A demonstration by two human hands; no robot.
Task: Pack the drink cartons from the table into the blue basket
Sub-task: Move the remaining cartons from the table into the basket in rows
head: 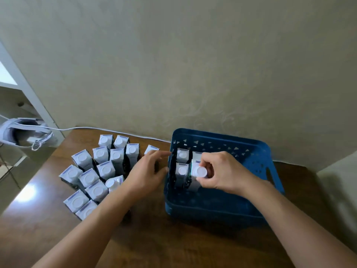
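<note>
A blue basket [251, 151] stands on the right of the wooden table [173, 238]. Three white-capped cartons stand in its far left corner, one of them [182, 170] near the left wall. My right hand [216, 171] is inside the basket, shut on a further carton [199, 172] that is tilted with its cap toward me. Several more cartons [105, 169] stand packed together on the table to the left. My left hand [146, 171] hovers over their right edge, fingers spread, beside the basket's left wall and holding nothing.
A beige wall rises right behind the table. A white cable [116, 130] runs along the table's back edge to a white device [25, 134] off the left side. A pale surface [340, 180] sits at the far right.
</note>
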